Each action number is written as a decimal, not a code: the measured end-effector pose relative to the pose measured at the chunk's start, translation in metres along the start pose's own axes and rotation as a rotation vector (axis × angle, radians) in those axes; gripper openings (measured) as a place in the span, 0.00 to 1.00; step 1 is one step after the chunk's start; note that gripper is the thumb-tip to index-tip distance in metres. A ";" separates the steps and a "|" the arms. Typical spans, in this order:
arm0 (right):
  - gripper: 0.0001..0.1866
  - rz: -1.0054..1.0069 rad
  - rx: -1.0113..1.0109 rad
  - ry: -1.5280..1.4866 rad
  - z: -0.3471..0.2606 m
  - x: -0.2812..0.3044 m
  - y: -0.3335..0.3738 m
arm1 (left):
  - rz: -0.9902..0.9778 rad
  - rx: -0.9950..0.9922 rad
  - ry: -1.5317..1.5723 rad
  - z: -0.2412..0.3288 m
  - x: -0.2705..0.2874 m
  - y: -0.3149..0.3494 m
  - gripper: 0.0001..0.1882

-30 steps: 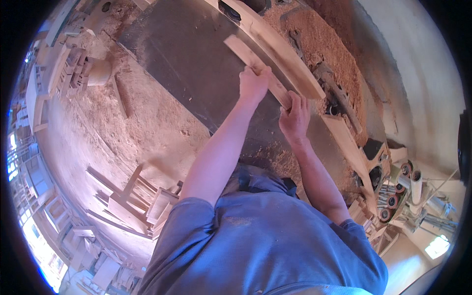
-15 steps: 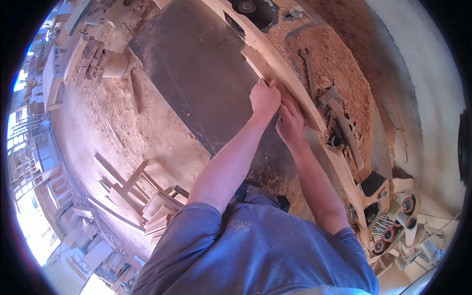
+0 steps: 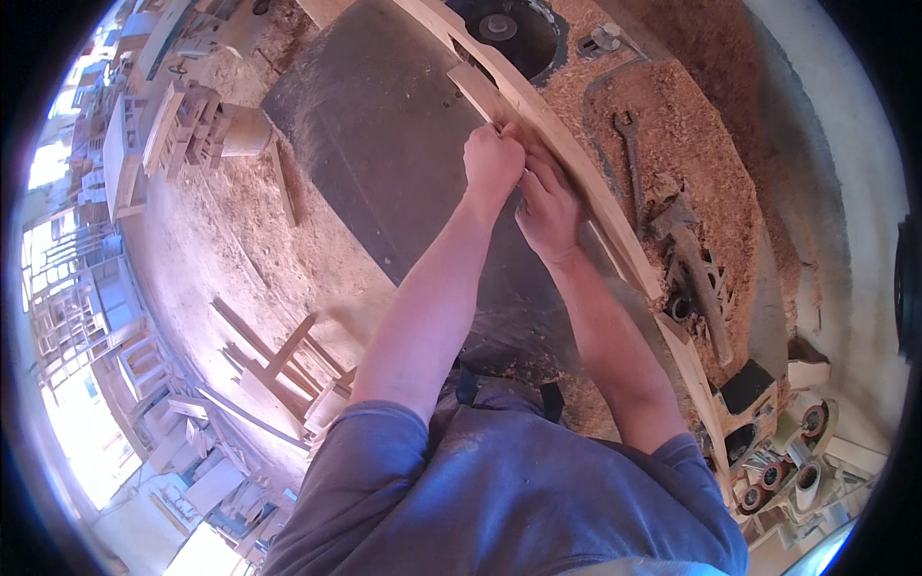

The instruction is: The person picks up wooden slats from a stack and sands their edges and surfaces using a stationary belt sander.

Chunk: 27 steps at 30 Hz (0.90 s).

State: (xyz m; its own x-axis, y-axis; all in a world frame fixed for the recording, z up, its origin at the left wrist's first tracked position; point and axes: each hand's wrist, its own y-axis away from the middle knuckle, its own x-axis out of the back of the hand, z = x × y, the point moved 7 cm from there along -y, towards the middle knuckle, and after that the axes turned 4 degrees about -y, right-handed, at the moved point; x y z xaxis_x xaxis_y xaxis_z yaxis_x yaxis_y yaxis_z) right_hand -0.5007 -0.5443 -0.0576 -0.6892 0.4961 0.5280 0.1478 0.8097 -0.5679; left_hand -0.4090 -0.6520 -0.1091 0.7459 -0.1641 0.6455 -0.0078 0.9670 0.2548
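A pale wooden strip (image 3: 471, 88) lies along the inner side of a long wooden fence (image 3: 567, 154), on the dark flat machine table (image 3: 384, 154). My left hand (image 3: 494, 161) is closed around the near part of the strip, its fingers curled in a fist. Just behind and to the right, my right hand (image 3: 549, 213) rests its stretched fingers against the strip, beside the fence. Its thumb side is close to my left hand. The strip's near end is hidden under my hands. Its far end shows beside a gap in the fence.
Wood shavings cover the surface beyond the fence, where a wrench (image 3: 629, 158) and a hammer-like tool (image 3: 691, 259) lie. A round dark opening (image 3: 504, 38) is at the far end. Boards (image 3: 279, 355) are stacked at left, and a wooden block pile (image 3: 187, 125) stands on the dusty floor.
Both hands and the wooden strip have moved forward along the fence, so its far end is now next to the gap. The whole view has shifted slightly.
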 end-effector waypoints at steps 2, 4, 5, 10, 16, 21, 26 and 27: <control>0.17 0.008 0.006 0.002 0.002 -0.008 -0.006 | 0.005 0.013 0.014 -0.002 0.004 -0.008 0.18; 0.18 0.016 0.013 0.011 0.002 -0.014 -0.012 | 0.006 0.020 0.021 -0.005 0.007 -0.017 0.17; 0.18 0.021 0.016 0.020 0.002 -0.016 -0.016 | 0.002 0.020 0.021 -0.003 0.009 -0.022 0.17; 0.18 0.044 0.032 0.021 0.003 -0.032 -0.037 | 0.002 -0.001 0.002 0.004 0.024 -0.043 0.18; 0.18 0.054 0.025 0.021 0.008 -0.060 -0.058 | 0.004 0.016 0.008 -0.002 0.036 -0.078 0.20; 0.19 0.110 0.071 0.032 0.008 -0.076 -0.084 | 0.006 -0.006 0.000 -0.007 0.047 -0.115 0.21; 0.17 0.141 0.095 0.086 0.006 -0.096 -0.111 | -0.008 0.044 -0.011 -0.009 0.062 -0.147 0.20; 0.17 0.156 0.098 0.094 0.005 -0.099 -0.115 | 0.014 0.016 -0.028 -0.011 0.063 -0.155 0.20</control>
State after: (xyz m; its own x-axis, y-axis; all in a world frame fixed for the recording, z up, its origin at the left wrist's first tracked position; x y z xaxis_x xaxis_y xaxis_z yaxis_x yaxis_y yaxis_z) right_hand -0.4528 -0.6887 -0.0479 -0.5935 0.6440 0.4827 0.1746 0.6885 -0.7039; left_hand -0.3533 -0.8097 -0.1154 0.7267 -0.1566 0.6688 -0.0289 0.9658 0.2576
